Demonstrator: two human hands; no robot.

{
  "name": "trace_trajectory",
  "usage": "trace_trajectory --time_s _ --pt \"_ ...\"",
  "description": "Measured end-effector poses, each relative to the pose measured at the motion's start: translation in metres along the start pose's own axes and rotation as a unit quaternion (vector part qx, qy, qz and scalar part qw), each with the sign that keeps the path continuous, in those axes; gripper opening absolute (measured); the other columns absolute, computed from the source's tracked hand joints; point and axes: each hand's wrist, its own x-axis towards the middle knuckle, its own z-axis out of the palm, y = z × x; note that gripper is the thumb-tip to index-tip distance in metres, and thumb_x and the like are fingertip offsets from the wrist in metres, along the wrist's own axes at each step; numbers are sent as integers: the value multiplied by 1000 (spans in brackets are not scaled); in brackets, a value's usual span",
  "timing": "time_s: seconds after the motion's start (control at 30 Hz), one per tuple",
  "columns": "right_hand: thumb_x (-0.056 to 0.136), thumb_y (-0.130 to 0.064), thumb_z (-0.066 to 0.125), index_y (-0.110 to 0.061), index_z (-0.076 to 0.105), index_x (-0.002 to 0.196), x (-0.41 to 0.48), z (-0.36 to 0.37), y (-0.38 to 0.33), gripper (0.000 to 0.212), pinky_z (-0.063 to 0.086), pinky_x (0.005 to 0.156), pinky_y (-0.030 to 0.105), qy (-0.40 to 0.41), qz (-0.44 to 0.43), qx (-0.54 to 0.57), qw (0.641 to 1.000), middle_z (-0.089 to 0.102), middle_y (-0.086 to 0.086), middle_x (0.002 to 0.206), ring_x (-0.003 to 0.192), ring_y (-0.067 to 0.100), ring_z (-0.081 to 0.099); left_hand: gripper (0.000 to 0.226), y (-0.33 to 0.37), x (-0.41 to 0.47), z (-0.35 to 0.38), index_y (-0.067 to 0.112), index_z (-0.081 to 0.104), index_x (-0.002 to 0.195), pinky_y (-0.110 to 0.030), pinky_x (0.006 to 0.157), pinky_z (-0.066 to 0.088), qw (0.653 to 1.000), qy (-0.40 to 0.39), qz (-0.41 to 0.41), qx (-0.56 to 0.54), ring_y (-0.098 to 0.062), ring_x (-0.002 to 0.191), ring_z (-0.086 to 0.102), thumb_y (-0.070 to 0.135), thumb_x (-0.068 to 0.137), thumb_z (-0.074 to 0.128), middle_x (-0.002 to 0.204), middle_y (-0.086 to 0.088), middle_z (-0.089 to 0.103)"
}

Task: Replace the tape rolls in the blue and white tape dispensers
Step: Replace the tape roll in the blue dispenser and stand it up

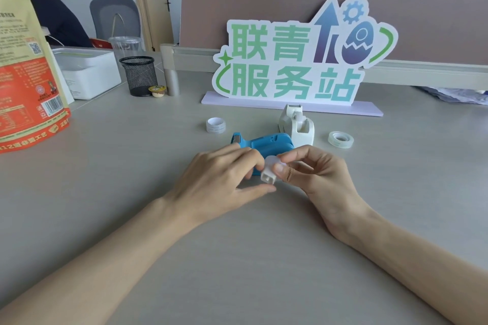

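The blue tape dispenser (pixel 266 144) lies on the desk just beyond my hands, its cutter end pointing left. Behind it on the right stands the white tape dispenser (pixel 297 125). A white tape roll (pixel 215 125) stands on edge to the left of them, and a clear tape roll (pixel 340 139) lies flat to the right. My left hand (pixel 224 179) and my right hand (pixel 317 174) meet in front of the blue dispenser and both pinch a small white plastic spool (pixel 269 175). Whether any tape is on the spool is hidden by my fingers.
A large standing sign (pixel 295 60) on a pale base fills the desk behind the dispensers. At the far left are an orange bag (pixel 26 74), a white box (pixel 89 71), a black mesh pen cup (pixel 138 75) and a small round container (pixel 157 91). Another person sits at the back left.
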Motion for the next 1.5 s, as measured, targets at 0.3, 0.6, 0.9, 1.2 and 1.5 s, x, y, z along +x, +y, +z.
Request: trace_trajectory --time_s 0.3,0.6,0.9,1.2,1.5 --pt "73 -2 80 -19 68 66 -2 5 -2 23 51 74 20 16 -22 -49 998 72 6 78 74 11 65 14 -4 -2 -9 20 59 83 -35 49 48 999 -12 -31 -4 -6 74 52 31 76 61 77 11 60" --pt "78 3 67 -33 68 76 -7 8 3 36 53 78 27 -22 -132 -241 961 71 -13 90 91 9 66 18 -9 -1 -14 19 62 92 -37 46 48 1000 6 -14 18 -14 84 64 33 82 57 89 9 64" --pt "91 -25 64 -27 66 111 -8 10 -3 21 52 80 31 -16 -94 -164 982 75 -11 97 94 8 70 17 -4 2 -10 21 65 101 -36 38 43 998 23 17 60 -15 79 59 30 88 59 85 7 64" --pt "85 -25 71 -27 72 92 -1 9 3 7 53 80 32 26 -67 -126 989 74 -15 88 75 2 64 26 -69 0 3 21 62 109 -43 68 53 970 54 -218 87 -21 101 51 20 90 45 103 1 62" --pt "87 -20 70 -23 72 102 1 7 5 15 55 84 24 22 -47 -145 988 73 -10 93 86 5 68 33 -98 21 33 24 49 127 -39 94 38 923 -154 -337 106 -30 120 45 27 95 42 128 -7 56"
